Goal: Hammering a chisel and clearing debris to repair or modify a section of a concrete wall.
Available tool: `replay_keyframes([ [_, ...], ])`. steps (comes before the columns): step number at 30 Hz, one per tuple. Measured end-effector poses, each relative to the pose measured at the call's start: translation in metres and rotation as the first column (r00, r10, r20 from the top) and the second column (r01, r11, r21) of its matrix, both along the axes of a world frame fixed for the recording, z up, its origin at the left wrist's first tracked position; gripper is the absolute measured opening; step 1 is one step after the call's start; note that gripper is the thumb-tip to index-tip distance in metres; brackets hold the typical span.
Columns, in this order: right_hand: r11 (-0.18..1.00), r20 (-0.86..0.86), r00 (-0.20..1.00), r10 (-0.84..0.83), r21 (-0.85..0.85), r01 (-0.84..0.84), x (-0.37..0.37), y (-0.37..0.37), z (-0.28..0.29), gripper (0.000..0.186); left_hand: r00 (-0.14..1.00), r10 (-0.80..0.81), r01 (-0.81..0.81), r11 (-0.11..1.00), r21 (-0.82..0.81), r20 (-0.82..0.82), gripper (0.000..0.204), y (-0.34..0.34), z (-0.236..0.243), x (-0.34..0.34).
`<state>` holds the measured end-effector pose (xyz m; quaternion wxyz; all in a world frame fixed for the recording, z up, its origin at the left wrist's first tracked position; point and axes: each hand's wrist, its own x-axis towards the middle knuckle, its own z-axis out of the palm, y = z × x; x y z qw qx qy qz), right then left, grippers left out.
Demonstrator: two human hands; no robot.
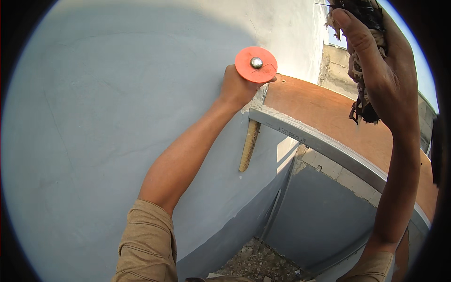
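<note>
My left hand [239,87] is closed around the shaft of a chisel [256,63], up against the wall. A round orange guard [244,56] sits above the fist, with the shiny rounded metal head at its centre. The chisel's tip is hidden behind the hand and guard. Raised at the upper right, my right hand [392,80] grips a dark object with a frayed, torn black and pale wrapping [361,101]. Its thumb lies along the wrapping, and the top end runs out of the picture, so its kind does not show.
A smooth grey plastered wall [117,94] fills the left. From it a brown board [324,103] runs right, edged by a metal channel [324,141]. Below hang a short wooden piece [249,145] and a dark grey panel [324,211]. Rubble [256,261] covers the ground far below.
</note>
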<state>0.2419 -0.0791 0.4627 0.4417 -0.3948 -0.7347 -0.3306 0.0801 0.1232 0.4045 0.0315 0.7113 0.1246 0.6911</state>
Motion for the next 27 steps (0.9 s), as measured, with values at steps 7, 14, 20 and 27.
replay_keyframes([
  [7,0.923,0.086,0.966,0.244,0.286,-0.259,-0.041,-0.020,0.022,0.037,0.998,-0.051,0.052,0.998,-0.027,0.020,0.032,0.016,-0.005,-0.002],
  [14,0.991,0.074,0.995,0.069,-0.120,-0.060,-0.015,0.042,-0.007,0.039,0.978,0.140,-0.144,0.990,-0.013,-0.153,0.044,0.020,-0.004,0.007],
  [20,0.903,0.266,0.963,0.042,0.403,-0.151,-0.027,-0.023,0.041,0.028,0.989,0.036,-0.053,0.992,-0.112,-0.146,0.041,0.026,0.016,0.008],
  [27,0.988,0.056,0.991,-0.125,-0.079,0.129,-0.015,0.045,-0.019,0.030,0.977,0.032,-0.051,0.995,-0.085,-0.209,0.039,0.017,0.018,0.018],
])
